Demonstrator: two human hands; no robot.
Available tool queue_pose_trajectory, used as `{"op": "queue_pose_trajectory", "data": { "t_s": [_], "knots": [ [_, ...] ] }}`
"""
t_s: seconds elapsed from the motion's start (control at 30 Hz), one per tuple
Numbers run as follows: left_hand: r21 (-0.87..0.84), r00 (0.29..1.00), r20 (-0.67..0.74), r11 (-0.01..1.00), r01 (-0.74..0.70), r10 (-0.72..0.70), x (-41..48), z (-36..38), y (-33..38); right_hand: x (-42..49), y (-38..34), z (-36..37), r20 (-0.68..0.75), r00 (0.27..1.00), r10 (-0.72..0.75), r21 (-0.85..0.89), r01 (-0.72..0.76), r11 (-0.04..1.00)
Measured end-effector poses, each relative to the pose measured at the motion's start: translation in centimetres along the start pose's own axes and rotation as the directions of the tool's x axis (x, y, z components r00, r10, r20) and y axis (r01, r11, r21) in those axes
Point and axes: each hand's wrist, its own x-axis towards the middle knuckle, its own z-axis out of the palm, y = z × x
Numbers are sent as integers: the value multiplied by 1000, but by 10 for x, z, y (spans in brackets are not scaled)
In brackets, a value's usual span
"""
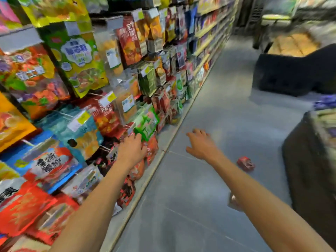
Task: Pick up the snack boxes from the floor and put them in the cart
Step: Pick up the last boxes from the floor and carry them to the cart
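**Both Hands Out, Red Snack Box Down on the Floor**

Closest to the lens: two bare forearms, stretched forward from the bottom edge of the view.

Left hand (131, 149) out in front of the lower part of the shelving (151, 171), back of the hand toward the camera. Its fingers (136, 138) loosely bent, just below a green packet (147, 122) and in front of several red ones. Nothing plainly held. Contact with the packets impossible to tell through the blur.

Right hand (201, 145) out over the grey floor (190, 206), palm down. Its fingers (199, 132) spread and relaxed, holding nothing.

Red snack box (245, 163) lying tilted on the floor, just right of the right forearm. Near the foot of a dark stand (312, 170). Apart from both hands, nearer the right one.

A second small object (233, 202) on the floor, partly hidden behind the right forearm and too blurred to name.

Along the left, shelving crowded with bright snack packets (76, 57) and yellow price tags, running away down the aisle.

Farther off on the right, a dark bin (291, 77) with pale brown goods on top.

Everything toward the edges smeared by motion blur.
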Motion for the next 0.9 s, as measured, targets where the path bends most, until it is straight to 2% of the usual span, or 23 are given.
{"op": "queue_pose_trajectory", "data": {
  "t_s": [0.23,0.4,0.63,0.9],
  "knots": [
    [0,980,94,985,-173,173,74,31,73,3,89,21,54,971,231,37,-233,972],
    [-21,941,87,945,-327,328,134,48,146,10,166,33,70,931,358,55,-362,930],
    [-3,899,162,911,-413,408,221,61,251,52,271,30,100,897,432,75,-439,895],
    [-46,872,168,887,-459,460,301,86,364,91,383,26,126,871,476,64,-485,872]
  ]
}}
